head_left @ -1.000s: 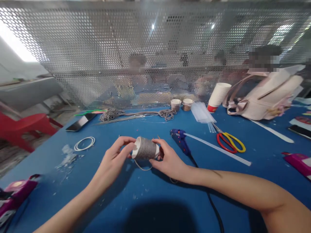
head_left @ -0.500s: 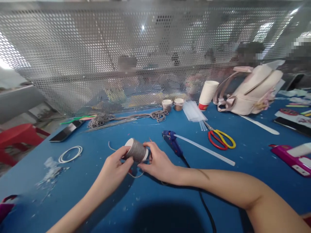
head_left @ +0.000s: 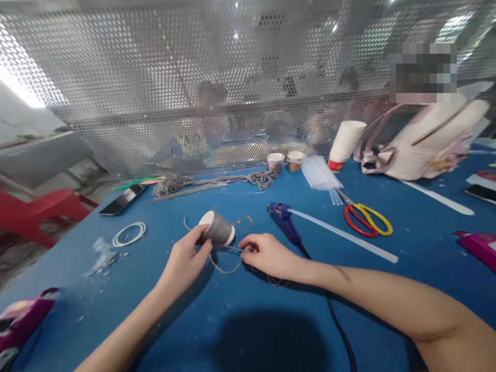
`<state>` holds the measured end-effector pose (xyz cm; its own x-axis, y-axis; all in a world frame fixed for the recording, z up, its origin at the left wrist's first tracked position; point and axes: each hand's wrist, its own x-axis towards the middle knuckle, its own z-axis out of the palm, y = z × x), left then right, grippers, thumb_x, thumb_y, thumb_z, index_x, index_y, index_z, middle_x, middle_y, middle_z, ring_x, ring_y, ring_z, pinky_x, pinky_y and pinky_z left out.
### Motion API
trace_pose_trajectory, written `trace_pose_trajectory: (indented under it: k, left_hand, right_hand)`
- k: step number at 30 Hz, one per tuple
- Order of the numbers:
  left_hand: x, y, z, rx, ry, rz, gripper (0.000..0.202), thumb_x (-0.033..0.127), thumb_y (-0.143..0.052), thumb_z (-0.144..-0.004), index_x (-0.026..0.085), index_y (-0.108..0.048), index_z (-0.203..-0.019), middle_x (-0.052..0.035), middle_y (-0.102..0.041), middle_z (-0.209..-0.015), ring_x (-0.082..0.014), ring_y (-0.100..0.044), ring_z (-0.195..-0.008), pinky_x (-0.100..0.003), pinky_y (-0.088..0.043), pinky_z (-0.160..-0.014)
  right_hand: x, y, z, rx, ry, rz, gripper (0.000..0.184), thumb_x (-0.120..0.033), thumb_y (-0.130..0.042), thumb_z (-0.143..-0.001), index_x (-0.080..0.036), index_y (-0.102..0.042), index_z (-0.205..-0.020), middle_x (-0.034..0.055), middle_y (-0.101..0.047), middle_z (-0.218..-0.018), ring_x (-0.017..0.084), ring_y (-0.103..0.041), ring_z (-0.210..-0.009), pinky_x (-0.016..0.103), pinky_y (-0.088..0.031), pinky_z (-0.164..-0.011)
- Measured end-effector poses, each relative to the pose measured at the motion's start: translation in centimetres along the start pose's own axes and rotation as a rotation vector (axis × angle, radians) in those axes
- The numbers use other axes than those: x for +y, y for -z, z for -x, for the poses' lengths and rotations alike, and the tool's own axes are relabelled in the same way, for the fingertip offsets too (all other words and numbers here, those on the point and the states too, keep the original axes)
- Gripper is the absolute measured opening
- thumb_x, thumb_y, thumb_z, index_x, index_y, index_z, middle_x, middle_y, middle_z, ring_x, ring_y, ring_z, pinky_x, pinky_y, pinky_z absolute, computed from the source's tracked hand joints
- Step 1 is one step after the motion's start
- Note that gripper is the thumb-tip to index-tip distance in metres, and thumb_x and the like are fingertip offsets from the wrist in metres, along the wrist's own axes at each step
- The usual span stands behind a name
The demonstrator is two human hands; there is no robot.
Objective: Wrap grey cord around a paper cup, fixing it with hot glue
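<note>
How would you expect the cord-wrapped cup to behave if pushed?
The cord-wrapped cup is tipped on its round side, so it would probably roll. It looks like thin paper, so likely light and crushable. Its loose cord seems floppy.

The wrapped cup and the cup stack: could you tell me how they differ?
The wrapped cup is covered in grey string; the cup stack is bare white with a red band. The wrapped cup lies sideways in the left hand; the cup stack stands untouched. Both are cups.

Cluttered blue table [head_left: 116, 299]
Glue gun [head_left: 284, 223] and scissors [head_left: 367, 219] right of middle; phone [head_left: 122, 200], paper cups [head_left: 346, 144], bag [head_left: 422, 147] along far edge; white ring [head_left: 129, 234] left.
</note>
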<state>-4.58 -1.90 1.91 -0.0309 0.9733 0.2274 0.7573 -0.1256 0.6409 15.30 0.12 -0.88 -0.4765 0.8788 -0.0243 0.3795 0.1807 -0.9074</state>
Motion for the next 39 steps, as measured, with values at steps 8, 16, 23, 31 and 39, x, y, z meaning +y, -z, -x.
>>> trace_pose_trajectory:
  k: [8,16,23,31,39]
  left_hand:
    - [-0.2,-0.3,0.3,-0.083,0.040,0.109,0.029,0.030,-0.050,-0.072,0.018,-0.062,-0.097,-0.0019,-0.069,-0.084,-0.0187,-0.063,-0.078,-0.030,-0.049,-0.075]
    - [0.6,-0.5,0.7,-0.068,0.043,-0.002,0.027,0.026,-0.057,-0.066,0.019,-0.059,-0.091,0.0035,-0.054,-0.070,-0.0138,-0.049,-0.064,-0.026,-0.042,-0.064]
    - [0.8,-0.9,1.3,-0.081,0.005,-0.039,0.029,0.025,-0.059,-0.067,0.018,-0.058,-0.095,0.0041,-0.053,-0.071,-0.0124,-0.045,-0.062,-0.025,-0.037,-0.059]
    - [1.5,-0.8,1.4,-0.137,0.040,0.008,0.035,0.025,-0.060,-0.066,0.018,-0.058,-0.100,0.0048,-0.053,-0.070,-0.0120,-0.043,-0.061,-0.025,-0.036,-0.057]
    - [1.5,-0.7,1.6,-0.203,0.103,0.078,0.042,0.029,-0.065,-0.066,0.019,-0.056,-0.106,0.0028,-0.057,-0.076,-0.0138,-0.046,-0.065,-0.027,-0.039,-0.060]
  right_hand:
    - [0.0,0.2,0.3,-0.053,-0.068,-0.171,0.007,-0.013,-0.064,-0.075,-0.014,-0.071,-0.075,-0.0021,-0.061,-0.060,0.009,-0.051,-0.055,0.022,-0.038,-0.054]
    - [-0.8,0.0,0.8,-0.080,-0.169,-0.363,0.005,-0.012,-0.065,-0.074,-0.015,-0.067,-0.071,-0.0060,-0.052,-0.054,0.007,-0.041,-0.050,0.021,-0.033,-0.051]
    - [-1.1,0.3,0.9,-0.018,-0.157,-0.440,0.005,-0.018,-0.067,-0.071,-0.016,-0.065,-0.067,-0.0061,-0.050,-0.052,0.007,-0.037,-0.048,0.022,-0.028,-0.048]
    - [-0.5,0.7,0.6,0.048,-0.101,-0.396,0.011,-0.026,-0.065,-0.072,-0.015,-0.067,-0.072,-0.0040,-0.054,-0.056,0.007,-0.041,-0.048,0.021,-0.030,-0.046]
    - [-0.7,0.9,0.7,0.066,-0.109,-0.418,0.013,-0.029,-0.063,-0.071,-0.017,-0.065,-0.071,-0.0021,-0.060,-0.063,0.008,-0.045,-0.051,0.023,-0.033,-0.048]
